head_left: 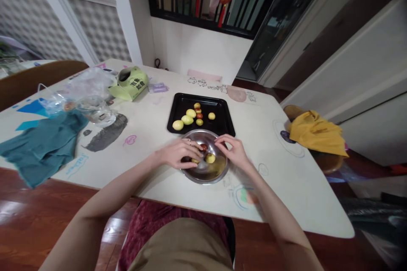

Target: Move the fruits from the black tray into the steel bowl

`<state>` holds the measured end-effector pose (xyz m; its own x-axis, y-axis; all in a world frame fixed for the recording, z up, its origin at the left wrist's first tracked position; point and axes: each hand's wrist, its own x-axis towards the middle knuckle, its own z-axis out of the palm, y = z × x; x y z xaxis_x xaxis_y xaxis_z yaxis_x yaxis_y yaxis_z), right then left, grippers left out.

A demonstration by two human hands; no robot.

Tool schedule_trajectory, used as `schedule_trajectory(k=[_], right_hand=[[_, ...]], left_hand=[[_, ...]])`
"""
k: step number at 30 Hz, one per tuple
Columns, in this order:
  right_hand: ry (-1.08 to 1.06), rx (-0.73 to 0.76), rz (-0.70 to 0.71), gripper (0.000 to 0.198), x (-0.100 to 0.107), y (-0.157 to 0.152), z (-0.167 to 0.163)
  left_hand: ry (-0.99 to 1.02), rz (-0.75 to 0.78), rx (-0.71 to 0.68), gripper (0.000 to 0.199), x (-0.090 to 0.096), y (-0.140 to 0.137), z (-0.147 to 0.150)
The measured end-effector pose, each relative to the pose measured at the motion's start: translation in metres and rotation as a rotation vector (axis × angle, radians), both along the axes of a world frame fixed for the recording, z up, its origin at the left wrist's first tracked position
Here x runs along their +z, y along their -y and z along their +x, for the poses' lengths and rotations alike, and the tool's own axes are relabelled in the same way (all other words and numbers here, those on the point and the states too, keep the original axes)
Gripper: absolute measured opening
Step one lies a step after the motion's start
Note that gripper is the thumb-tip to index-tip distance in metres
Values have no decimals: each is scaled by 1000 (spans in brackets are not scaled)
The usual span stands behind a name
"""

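A shiny metal bowl (206, 178) stands near the table's front edge with a few small fruits in it. Inside, a yellow-green jujube (210, 158) and a reddish-brown jujube (204, 147) show, and another yellowish one (195, 161) is partly hidden under my left fingers. My left hand (179, 152), wearing a ring, reaches over the bowl's left side, thumb and fingers apart. At the bowl's upper right rim, my right hand (234, 151) has its thumb and fingers closed together on the edge. Just behind lies a black tray (221, 108) holding green-yellow fruits (187, 120) and smaller red-brown ones (199, 116).
To the left are a teal cloth (47, 139), a clear glass container (97, 110), plastic bags (90, 82) and a light-green paper box (129, 84). A yellow cloth (316, 133) hangs over a chair at right. Drawings mark the white tabletop (143, 169).
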<state>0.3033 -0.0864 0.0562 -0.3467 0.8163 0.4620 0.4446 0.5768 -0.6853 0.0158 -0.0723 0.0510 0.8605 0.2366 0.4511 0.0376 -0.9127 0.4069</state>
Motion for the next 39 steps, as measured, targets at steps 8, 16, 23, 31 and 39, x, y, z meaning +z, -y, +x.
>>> schedule_trajectory(k=[8, 16, 23, 31, 39], right_hand=[[181, -141, 135, 26, -6, -106, 8], [387, -196, 43, 39, -44, -164, -9], [333, -115, 24, 28, -43, -163, -1], [290, -180, -28, 26, -27, -136, -1], [181, 55, 81, 24, 29, -43, -16]], left_hand=[[-94, 19, 49, 25, 3, 4, 1], [-64, 14, 42, 22, 1, 5, 2], [50, 21, 19, 21, -3, -1, -1], [164, -15, -7, 18, -10, -8, -4], [213, 6, 39, 26, -15, -12, -6]])
